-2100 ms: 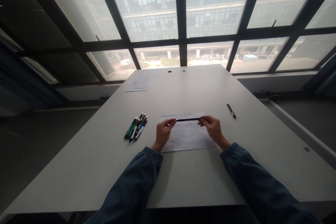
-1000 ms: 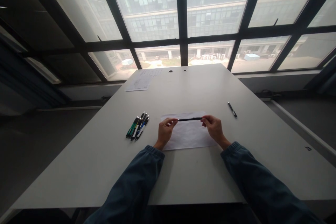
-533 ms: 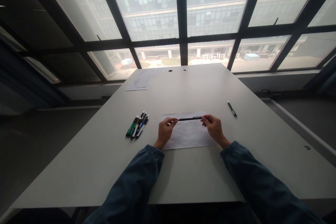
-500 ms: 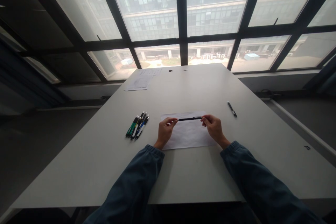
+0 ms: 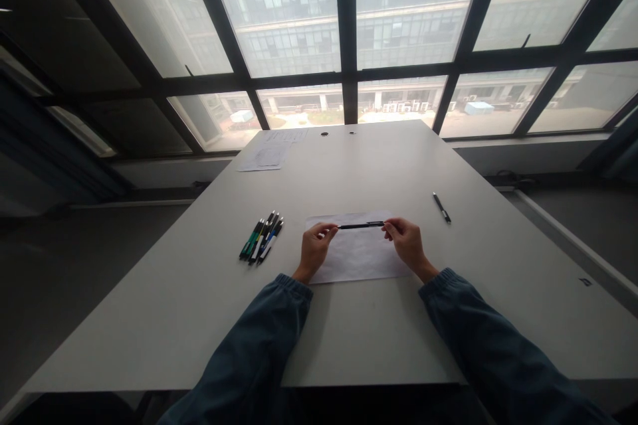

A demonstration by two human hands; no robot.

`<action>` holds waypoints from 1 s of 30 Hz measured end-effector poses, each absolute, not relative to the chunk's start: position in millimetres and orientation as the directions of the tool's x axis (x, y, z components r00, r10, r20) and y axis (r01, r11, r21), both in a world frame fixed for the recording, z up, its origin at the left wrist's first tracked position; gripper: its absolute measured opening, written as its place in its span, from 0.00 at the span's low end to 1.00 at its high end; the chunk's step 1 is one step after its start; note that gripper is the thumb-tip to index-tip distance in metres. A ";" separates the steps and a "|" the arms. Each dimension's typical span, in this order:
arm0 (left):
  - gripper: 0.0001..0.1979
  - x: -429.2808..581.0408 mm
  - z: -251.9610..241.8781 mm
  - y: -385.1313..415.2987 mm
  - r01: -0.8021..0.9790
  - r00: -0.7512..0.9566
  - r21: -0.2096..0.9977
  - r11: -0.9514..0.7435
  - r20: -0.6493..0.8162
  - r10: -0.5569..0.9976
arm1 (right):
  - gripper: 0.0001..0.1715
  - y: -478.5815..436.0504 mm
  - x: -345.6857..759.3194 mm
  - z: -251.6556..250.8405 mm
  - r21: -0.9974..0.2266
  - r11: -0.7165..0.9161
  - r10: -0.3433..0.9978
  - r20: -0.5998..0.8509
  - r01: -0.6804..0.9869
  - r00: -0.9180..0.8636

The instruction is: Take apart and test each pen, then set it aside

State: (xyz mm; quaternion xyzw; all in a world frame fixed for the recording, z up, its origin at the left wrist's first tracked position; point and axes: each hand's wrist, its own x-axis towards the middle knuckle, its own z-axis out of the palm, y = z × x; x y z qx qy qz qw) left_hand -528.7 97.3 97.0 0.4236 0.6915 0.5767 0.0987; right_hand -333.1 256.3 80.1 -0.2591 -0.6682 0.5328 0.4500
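Pen [image 5: 361, 226] runs sideways, left hand [image 5: 314, 251] and right hand [image 5: 406, 242] pinching an end each, neither nearer; it's over the paper [image 5: 363, 259], roughly parallel to the near edge of the table [image 5: 164, 325].

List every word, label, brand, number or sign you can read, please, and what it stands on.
No text can be read.
Printed sheets: print too small.
Held pen, pen pile, lone pen: any lettering too small or blurred.
White sheet: no writing can be made out.
Dark mark: too small to tell.
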 end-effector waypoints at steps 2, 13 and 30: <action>0.12 -528.5 97.0 97.3 0.477 -0.620 0.879 -0.024 0.355 0.700 | 0.20 256.6 -332.9 79.5 -0.945 0.301 0.824 0.326 -0.130 -0.462; 0.12 -528.9 96.5 97.5 0.488 -0.613 0.872 -0.028 0.365 0.700 | 0.20 255.8 -333.2 80.5 -0.950 0.289 0.831 0.312 -0.121 -0.461; 0.12 -527.5 98.6 97.2 0.472 -0.627 0.881 -0.009 0.343 0.700 | 0.20 255.2 -332.5 82.0 -0.948 0.302 0.828 0.313 -0.100 -0.465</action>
